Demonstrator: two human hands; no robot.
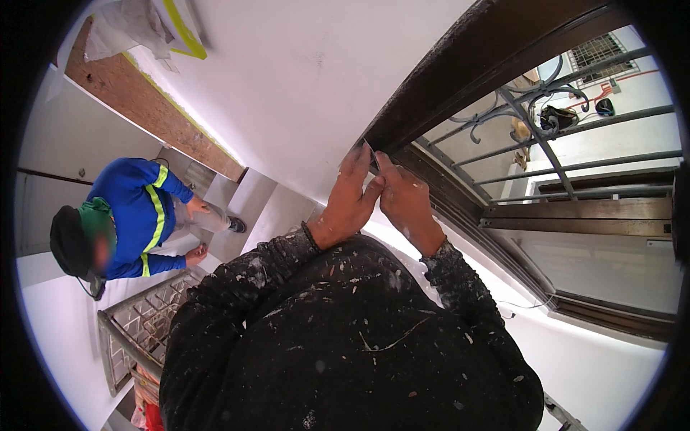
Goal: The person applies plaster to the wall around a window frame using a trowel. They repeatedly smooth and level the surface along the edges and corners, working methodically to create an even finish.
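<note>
My left hand [348,195] and my right hand [411,205] are close together in front of me, where the white wall [302,79] meets the dark brown window frame [445,79]. Between the fingertips shows a thin, flat piece [371,156] with a pale edge, its tip toward the frame. Both hands are closed on it, fingers bent and thumbs nearly touching. My fingers cover most of the piece, so its kind cannot be made out. Both black sleeves are spattered with white paint.
To the left, lower down, is a person [136,208] in a blue jacket with yellow bands and a dark hat. A metal railing [118,345] stands near that person. Right of the frame are curled metal window bars [528,126]. Plastic sheeting [126,32] hangs at upper left.
</note>
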